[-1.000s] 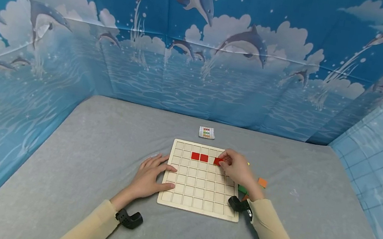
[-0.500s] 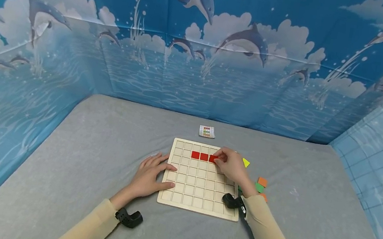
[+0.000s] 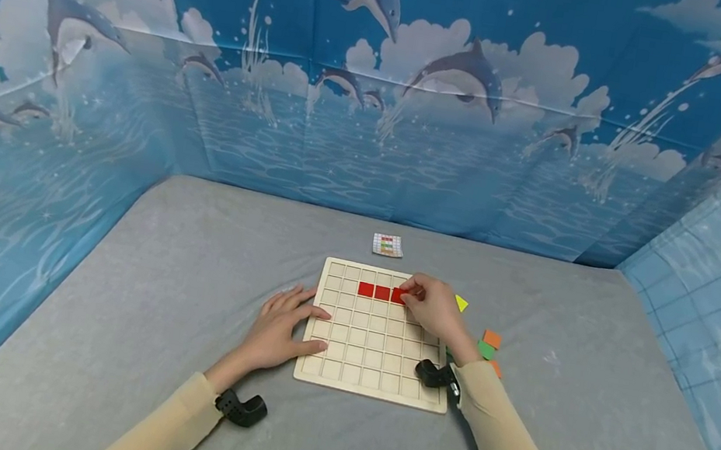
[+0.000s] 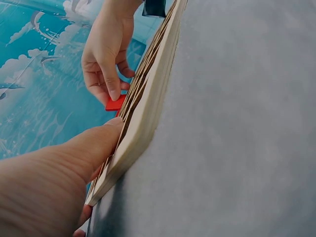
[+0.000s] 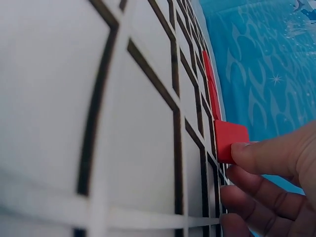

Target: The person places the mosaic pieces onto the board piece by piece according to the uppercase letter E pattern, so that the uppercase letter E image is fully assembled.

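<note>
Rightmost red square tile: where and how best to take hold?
Pinch the rightmost red square tile at its right end, coming from the right and above, much as the right grip has it. It's flat, and the middle red tile sits beyond its left edge, so the right looks freer.

In the head view, passable over the worktop [image 3: 58, 303] at far left, far right and lower centre. Blocked by the left hand [image 3: 276, 328] at the board [image 3: 357, 338]'s left edge, by the right hand [image 3: 435, 308] pinching a red tile [image 5: 231, 138] near its upper right, by loose tiles [image 3: 485, 350] just beyond. Bounded above by printed cloth [image 3: 343, 155].
</note>
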`<state>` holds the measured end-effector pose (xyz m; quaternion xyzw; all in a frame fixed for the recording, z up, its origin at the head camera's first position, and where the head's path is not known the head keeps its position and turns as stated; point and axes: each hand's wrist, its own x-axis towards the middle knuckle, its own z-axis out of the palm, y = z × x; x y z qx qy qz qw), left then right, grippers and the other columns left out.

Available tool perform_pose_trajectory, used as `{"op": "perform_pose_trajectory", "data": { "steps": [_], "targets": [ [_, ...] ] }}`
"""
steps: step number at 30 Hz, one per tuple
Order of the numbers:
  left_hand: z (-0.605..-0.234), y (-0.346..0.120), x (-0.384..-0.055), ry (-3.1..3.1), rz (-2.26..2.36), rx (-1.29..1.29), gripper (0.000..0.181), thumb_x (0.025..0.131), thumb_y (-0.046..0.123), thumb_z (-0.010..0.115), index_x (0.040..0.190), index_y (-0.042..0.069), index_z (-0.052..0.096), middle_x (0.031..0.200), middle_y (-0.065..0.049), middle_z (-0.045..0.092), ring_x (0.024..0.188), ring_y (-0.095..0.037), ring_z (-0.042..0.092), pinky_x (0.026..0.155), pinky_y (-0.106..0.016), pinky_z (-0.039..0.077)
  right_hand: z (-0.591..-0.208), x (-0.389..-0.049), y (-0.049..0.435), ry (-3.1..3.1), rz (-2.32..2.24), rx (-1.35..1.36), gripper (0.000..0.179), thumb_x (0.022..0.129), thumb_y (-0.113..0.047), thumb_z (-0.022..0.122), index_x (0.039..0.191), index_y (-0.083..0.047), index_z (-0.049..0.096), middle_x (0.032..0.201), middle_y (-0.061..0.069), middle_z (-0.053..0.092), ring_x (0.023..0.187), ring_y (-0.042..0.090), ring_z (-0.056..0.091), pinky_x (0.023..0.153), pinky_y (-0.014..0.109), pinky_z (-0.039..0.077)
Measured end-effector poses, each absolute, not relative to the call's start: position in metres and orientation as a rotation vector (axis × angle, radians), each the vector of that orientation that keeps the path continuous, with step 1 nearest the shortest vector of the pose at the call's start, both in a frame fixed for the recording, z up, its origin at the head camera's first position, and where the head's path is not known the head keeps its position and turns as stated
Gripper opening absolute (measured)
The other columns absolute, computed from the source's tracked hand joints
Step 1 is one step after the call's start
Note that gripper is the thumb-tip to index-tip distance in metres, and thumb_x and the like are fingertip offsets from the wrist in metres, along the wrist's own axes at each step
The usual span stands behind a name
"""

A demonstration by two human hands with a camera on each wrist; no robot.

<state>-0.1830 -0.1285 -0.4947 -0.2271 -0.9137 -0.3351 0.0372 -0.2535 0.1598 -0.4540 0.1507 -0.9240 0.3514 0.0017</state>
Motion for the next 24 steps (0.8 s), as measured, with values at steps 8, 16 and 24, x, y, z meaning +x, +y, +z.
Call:
{"op": "perform_pose_trajectory", "data": {
  "steps": [8,16,24],
  "targets": [
    [-0.4926,-0.1288,-0.1815,-2.803,-1.022,-0.7,0.042,0.084,0.046,0.07,0.12,0.025,0.062,0.15,-0.011,0.033,0.14,-0.033,0.018,0.108,-0.054,0.009,-0.4544,-0.2544,0.1572,-2.908,0.994,0.45,0.005,0.089,-0.011,0.067,0.093,-0.01,0.071,0.087,0.003,0.064,0.075,0.019,0.059,0.067,0.037,0.048],
    [-0.4919,-0.1284,-0.1815,-2.81,-1.004,-0.703,0.043,0.084,0.046,0.069,0.121,0.025,0.062,0.15,-0.011,0.033,0.14,-0.033,0.018,0.108,-0.053,0.009,-0.4535,-0.2526,0.1557,-2.893,0.965,0.451,0.004,0.088,-0.011,0.069,0.092,-0.009,0.07,0.084,0.002,0.065,0.074,0.019,0.059,0.064,0.037,0.048],
    [-0.4923,-0.1284,-0.1813,-2.813,-1.004,-0.698,0.043,0.084,0.046,0.069,0.121,0.026,0.062,0.15,-0.01,0.033,0.14,-0.032,0.018,0.108,-0.053,0.009,-0.4541,-0.2536,0.1552,-2.902,0.974,0.43,0.004,0.088,-0.012,0.069,0.09,-0.009,0.069,0.081,0.002,0.064,0.073,0.018,0.059,0.063,0.036,0.048]
  ]
}}
